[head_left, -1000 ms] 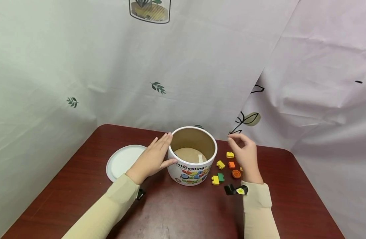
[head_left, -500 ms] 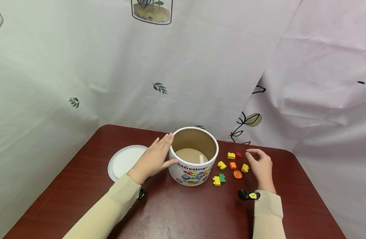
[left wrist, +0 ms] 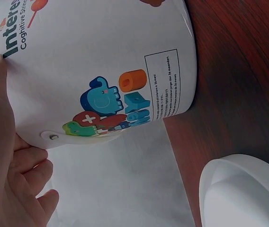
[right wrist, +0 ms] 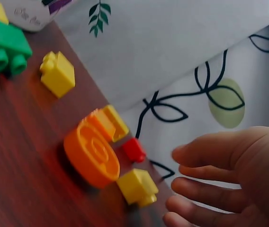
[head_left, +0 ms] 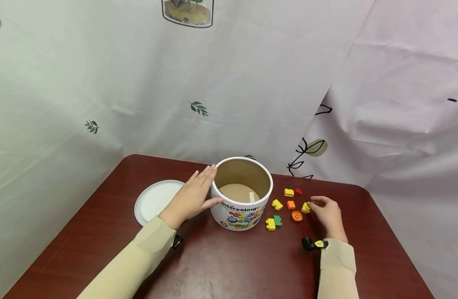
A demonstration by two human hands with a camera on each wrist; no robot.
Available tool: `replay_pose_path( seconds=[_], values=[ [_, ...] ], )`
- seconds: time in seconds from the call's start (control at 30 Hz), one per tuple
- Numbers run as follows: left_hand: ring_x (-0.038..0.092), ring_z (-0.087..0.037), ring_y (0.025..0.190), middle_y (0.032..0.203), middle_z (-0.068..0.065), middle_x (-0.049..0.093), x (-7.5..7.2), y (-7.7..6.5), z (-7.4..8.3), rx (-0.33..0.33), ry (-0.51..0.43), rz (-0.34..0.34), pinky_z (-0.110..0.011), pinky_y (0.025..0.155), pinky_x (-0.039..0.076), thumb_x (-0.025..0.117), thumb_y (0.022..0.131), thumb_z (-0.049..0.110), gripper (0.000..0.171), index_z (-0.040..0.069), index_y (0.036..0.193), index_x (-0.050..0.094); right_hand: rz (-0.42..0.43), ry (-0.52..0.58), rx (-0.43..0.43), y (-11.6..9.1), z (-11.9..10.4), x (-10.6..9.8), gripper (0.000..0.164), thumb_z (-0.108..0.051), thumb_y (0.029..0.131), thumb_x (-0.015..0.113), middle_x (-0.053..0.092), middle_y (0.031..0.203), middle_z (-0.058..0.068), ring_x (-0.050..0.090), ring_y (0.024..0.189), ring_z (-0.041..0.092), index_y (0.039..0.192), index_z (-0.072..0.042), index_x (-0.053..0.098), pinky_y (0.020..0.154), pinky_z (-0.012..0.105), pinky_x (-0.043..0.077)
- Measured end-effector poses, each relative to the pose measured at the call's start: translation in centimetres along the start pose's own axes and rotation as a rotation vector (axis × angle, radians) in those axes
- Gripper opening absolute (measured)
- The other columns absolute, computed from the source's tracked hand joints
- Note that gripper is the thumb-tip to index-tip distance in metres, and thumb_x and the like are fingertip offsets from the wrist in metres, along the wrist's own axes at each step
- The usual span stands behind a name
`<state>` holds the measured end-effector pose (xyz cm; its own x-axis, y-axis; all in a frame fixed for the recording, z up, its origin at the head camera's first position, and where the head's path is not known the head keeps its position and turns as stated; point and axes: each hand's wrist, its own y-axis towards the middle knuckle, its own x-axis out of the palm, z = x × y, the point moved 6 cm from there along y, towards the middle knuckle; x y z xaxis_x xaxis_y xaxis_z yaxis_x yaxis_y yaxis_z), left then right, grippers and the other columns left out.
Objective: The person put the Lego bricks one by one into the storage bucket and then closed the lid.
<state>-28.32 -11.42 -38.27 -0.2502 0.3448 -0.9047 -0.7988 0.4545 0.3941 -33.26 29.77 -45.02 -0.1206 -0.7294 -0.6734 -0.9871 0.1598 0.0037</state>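
My left hand (head_left: 189,199) rests against the left side of a white printed bucket (head_left: 236,216), thumb on its front and straight fingers along the rim. A pale piece (head_left: 251,197) shows on the bucket's floor. On the right, my right hand (head_left: 328,216) is beside a yellow block (head_left: 305,208). In the right wrist view its fingers are spread, with a small gap to that yellow block (right wrist: 138,187). Close by lie an orange round piece (head_left: 297,216), an orange block (head_left: 291,205) and a small red piece (head_left: 298,192).
Two more yellow blocks (head_left: 277,204) lie right of the bucket. A green block (head_left: 277,221) touches another yellow one (head_left: 270,224) near its front. A white round lid (head_left: 158,201) lies on the dark red table (head_left: 229,265). A printed cloth (head_left: 251,83) hangs behind.
My right hand has moved right and down from near the bucket to the rightmost yellow block, uncovering the red piece. The left hand stays on the bucket.
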Motion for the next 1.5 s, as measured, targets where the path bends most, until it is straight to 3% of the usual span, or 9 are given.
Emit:
replay_pose_path(
  seconds=[0.23, 0.5, 1.2, 1.5],
  values=[
    [0.028, -0.031, 0.151, 0.162, -0.020, 0.032, -0.1, 0.0, 0.0, -0.004, -0.004, -0.001, -0.050, 0.123, 0.021, 0.064, 0.096, 0.052, 0.090, -0.007, 0.155, 0.032, -0.081, -0.047, 0.001, 0.3, 1.0, 0.4, 0.044, -0.017, 0.096, 0.067, 0.062, 0.127, 0.030, 0.059, 0.113, 0.042, 0.131, 0.008, 0.060, 0.099, 0.056, 0.047],
    [0.029, -0.031, 0.151, 0.161, -0.021, 0.032, -0.1, 0.1, 0.1, 0.001, -0.007, 0.002, -0.051, 0.123, 0.021, 0.064, 0.096, 0.052, 0.089, -0.007, 0.155, 0.032, -0.116, -0.043, -0.008, 0.3, 1.5, 0.7, 0.048, -0.019, 0.093, 0.073, 0.062, 0.121, 0.030, 0.059, 0.105, 0.040, 0.130, 0.009, 0.060, 0.097, 0.058, 0.047],
    [0.029, -0.031, 0.151, 0.161, -0.020, 0.032, 0.0, 0.0, -0.2, 0.003, 0.006, 0.006, -0.051, 0.123, 0.022, 0.064, 0.095, 0.053, 0.091, -0.007, 0.155, 0.032, -0.040, -0.089, -0.060, 0.4, 0.6, 0.7, 0.044, -0.022, 0.091, 0.076, 0.068, 0.109, 0.025, 0.064, 0.095, 0.035, 0.120, 0.009, 0.066, 0.087, 0.052, 0.053],
    [0.030, -0.032, 0.150, 0.161, -0.021, 0.032, -0.1, 0.1, 0.1, 0.005, -0.002, 0.004, -0.052, 0.123, 0.022, 0.065, 0.095, 0.052, 0.090, -0.007, 0.155, 0.032, -0.019, -0.068, -0.088, -0.1, -1.3, 0.7, 0.045, -0.023, 0.091, 0.077, 0.069, 0.113, 0.025, 0.066, 0.102, 0.037, 0.123, 0.007, 0.066, 0.094, 0.052, 0.054]
  ],
)
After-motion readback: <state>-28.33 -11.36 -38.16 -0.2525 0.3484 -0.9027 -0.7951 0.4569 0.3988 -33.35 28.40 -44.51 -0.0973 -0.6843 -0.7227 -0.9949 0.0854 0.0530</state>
